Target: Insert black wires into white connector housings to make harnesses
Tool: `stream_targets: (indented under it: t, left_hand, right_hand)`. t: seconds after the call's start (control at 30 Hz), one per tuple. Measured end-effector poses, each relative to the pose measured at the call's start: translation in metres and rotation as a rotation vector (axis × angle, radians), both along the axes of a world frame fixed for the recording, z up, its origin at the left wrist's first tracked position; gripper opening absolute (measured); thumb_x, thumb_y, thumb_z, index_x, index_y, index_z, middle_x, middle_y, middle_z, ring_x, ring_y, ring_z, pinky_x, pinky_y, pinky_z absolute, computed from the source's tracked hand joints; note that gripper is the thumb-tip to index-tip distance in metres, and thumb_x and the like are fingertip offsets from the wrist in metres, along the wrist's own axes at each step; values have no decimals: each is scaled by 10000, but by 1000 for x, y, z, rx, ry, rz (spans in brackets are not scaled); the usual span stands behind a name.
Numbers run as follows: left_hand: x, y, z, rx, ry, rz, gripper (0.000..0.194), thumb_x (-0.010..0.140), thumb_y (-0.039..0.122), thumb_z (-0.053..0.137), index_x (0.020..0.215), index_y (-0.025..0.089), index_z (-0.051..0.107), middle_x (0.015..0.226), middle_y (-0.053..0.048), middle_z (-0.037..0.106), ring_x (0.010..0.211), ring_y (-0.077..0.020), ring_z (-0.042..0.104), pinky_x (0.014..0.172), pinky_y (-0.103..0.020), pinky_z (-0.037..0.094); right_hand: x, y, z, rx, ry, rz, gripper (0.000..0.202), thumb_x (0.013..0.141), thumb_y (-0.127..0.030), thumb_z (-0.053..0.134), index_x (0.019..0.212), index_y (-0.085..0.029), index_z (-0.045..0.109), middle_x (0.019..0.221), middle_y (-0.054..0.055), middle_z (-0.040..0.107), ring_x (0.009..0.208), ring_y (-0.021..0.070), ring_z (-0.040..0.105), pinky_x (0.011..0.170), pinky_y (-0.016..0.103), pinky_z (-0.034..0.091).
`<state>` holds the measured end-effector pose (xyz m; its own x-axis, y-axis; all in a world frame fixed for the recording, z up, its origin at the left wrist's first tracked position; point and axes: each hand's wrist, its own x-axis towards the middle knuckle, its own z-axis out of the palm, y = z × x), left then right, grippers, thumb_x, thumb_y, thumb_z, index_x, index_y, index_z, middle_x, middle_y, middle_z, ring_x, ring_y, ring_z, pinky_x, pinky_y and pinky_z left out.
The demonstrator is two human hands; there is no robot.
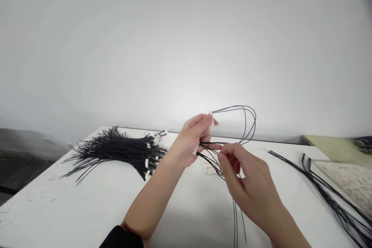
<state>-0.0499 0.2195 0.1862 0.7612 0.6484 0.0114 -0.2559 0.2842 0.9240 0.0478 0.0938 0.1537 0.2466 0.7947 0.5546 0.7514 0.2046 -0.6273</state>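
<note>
Between its thumb and fingers, my left hand (193, 135) pinches a small white plug connector (210, 114). Thin black wires (251, 110) leave that connector and loop round to the right. A second white connector (196, 148), with more black wires, lies against the palm of the same hand. My right hand (247, 176) is closed in a pinch on the black wires just right of the left hand; its fingertips partly hide them. Loose wire ends (235, 217) hang down below the right hand.
A large bundle of black wires (116, 147) with white connectors lies on the white table (95, 213) at left. More black cables (322, 190) lie at right, beside a clear bag of white parts (347, 178). A pale wall (186, 46) rises behind.
</note>
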Motion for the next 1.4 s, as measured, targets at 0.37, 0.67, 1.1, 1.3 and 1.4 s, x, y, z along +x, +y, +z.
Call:
stream_targets:
  t: [0.37,0.67,1.1,1.3,1.4]
  left_hand:
    - [-3,3,1,-58,-20,-33,305,830,482,636,784,188,566,540,94,172,431,-35,192,380,-139,362]
    - [-10,8,1,-63,-27,-28,324,796,487,674,766,184,563,557,89,168,457,-35,163,369,-128,255]
    - [-13,17,2,-5,45,-167,300,838,437,642,735,164,570,534,84,173,464,-39,145,375,-142,189]
    - [-9,11,2,36,72,-203,304,844,439,637,732,166,565,506,90,175,456,-40,147,373,-144,202]
    - [-9,8,2,64,91,-194,304,845,445,635,742,166,574,509,90,175,461,-40,146,378,-142,199]
  right_hand:
    - [73,-14,24,120,754,270,161,902,-325,384,783,-253,465,602,-29,220,463,122,160,339,260,115]
    - [124,-15,13,471,890,-4,311,930,-370,524,651,-292,636,575,-9,333,500,90,350,492,366,228]
    - [53,-3,10,630,660,-249,120,683,-189,775,691,-192,655,518,-39,461,426,73,373,360,235,283]
    - [23,2,4,562,60,-378,106,766,-139,702,699,-199,645,532,-37,503,469,64,393,387,214,296]
    - [16,2,7,535,18,-365,138,790,-142,670,680,-197,609,506,-51,459,452,54,347,384,202,277]
